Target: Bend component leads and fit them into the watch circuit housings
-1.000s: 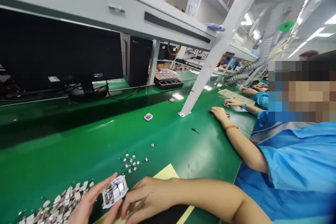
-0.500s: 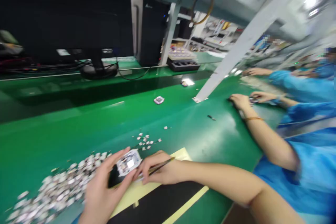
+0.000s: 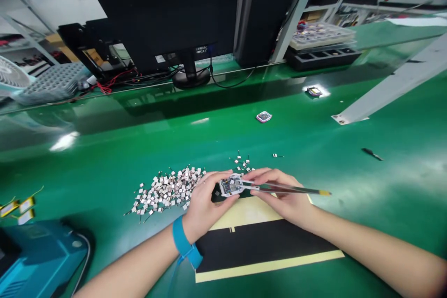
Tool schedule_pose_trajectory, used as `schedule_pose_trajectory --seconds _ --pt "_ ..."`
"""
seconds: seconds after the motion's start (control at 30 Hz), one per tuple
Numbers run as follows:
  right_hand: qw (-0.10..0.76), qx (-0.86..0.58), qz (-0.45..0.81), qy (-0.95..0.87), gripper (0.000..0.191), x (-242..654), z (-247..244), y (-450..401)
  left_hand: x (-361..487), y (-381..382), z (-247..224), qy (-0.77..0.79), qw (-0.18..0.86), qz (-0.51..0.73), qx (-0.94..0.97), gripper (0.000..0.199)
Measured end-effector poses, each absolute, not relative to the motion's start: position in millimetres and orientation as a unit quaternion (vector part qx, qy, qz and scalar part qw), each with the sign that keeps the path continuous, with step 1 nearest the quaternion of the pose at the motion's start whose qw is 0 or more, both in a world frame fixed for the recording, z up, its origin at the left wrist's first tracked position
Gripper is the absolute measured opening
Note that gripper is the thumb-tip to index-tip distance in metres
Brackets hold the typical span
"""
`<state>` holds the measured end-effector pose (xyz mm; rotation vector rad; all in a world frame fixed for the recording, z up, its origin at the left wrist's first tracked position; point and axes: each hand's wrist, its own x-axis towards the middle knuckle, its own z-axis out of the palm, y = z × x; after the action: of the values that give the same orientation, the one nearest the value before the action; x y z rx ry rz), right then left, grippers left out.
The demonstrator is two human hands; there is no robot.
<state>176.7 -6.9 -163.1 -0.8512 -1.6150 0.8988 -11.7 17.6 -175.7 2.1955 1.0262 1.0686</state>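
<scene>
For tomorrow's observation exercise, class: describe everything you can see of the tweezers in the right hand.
The tweezers are long and slim, dark and metallic-looking, with a yellow end sticking out past the right hand. They lie nearly level, held between its fingers, and their pale tips reach left onto a small circuit board held by the left hand. Whether the tips are closed cannot be told.

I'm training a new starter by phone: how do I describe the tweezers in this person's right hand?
On the green workbench, find the black mat edged in pale yellow. Just above it, the right hand holds slim dark tweezers, tips at the small circuit board in the left hand. Their yellow end sets them apart from the short black tool lying nearby.
</scene>
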Motion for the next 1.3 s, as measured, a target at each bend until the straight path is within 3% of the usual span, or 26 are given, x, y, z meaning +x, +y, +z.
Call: schedule_pose_trajectory --seconds 0.4,0.6,0.77,1.0,1.3 --pt "0.465 -0.301 0.296 -0.778 0.018 177 -155 -14 -10 16 -173 0.337 0.265 0.356 0.83 0.035" --pt "0.472 -0.289 0.225 -0.802 0.03 176 -157 -20 -9 17 -172 0.298 0.282 0.382 0.828 0.009" --pt "0.544 -0.345 0.272 -0.715 0.03 167 -163 -20 -9 14 -172 0.326 0.307 0.395 0.802 0.018" --pt "0.529 -0.339 0.33 -0.704 0.018 167 -165 -14 -11 12 -174 0.336 0.369 0.418 0.759 0.022" --pt "0.534 -0.375 0.315 -0.689 0.013 166 -156 -12 -10 12 -174 0.335 0.378 0.413 0.758 0.024"
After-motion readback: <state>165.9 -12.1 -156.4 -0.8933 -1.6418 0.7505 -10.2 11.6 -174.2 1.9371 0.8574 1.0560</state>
